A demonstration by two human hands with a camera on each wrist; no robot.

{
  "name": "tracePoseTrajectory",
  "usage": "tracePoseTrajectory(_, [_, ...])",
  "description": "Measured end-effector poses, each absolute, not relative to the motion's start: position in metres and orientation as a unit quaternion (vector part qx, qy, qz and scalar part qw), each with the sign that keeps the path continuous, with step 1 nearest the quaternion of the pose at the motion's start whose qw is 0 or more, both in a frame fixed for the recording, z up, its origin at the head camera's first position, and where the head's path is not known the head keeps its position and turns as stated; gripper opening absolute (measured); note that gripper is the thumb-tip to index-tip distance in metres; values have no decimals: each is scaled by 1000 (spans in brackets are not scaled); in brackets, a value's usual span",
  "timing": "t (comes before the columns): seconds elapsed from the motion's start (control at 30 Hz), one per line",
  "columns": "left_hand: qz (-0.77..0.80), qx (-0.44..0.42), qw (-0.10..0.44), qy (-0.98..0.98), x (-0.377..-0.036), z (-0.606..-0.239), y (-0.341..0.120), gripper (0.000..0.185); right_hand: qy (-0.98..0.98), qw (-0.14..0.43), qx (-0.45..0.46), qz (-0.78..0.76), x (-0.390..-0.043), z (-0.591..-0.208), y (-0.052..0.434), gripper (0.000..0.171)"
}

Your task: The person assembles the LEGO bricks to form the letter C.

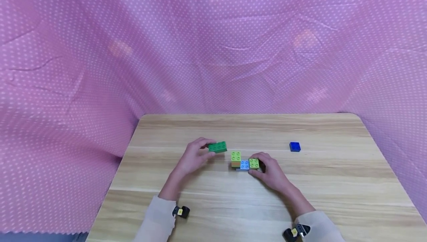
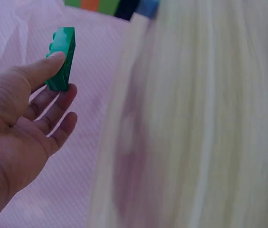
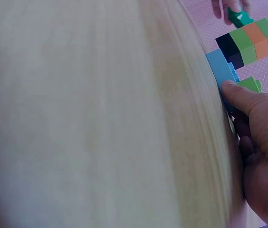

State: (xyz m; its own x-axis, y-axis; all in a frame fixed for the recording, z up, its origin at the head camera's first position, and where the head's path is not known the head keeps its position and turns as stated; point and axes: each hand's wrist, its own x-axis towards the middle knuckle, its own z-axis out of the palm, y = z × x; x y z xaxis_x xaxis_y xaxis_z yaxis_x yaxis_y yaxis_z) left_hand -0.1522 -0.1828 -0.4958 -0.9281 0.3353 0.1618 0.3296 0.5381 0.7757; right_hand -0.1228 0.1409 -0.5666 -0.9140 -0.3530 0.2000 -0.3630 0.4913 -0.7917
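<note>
In the head view my left hand (image 1: 192,157) pinches a dark green building brick (image 1: 218,147) between thumb and fingers, above the table. The left wrist view shows the thumb on one side of the green brick (image 2: 62,59), its studs facing left. My right hand (image 1: 271,172) grips the right end of a brick assembly, with the thumb on its light blue base brick (image 3: 218,66). A lime brick (image 1: 254,163) sits on that end. At the other end stands a stack of dark, lime and orange bricks (image 3: 254,42), topped by a lime brick (image 1: 235,156).
A separate blue brick (image 1: 295,146) lies on the wooden table (image 1: 213,212), right of and behind the right hand. Pink dotted cloth (image 1: 213,49) hangs behind the table and at both sides. Each sleeve carries a small black wrist camera (image 1: 181,212).
</note>
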Motion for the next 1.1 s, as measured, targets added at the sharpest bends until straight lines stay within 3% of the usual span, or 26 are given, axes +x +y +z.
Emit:
tracePoseTrajectory(0.67, [433,245,12,867,-133,-446,-126,43,-861,2,208,464,-123,-568,142,38])
tracePoseTrajectory(1.1, [413,302,12,859,-128,-455,-105,45,-858,16,218,464,-122,-569,143,46])
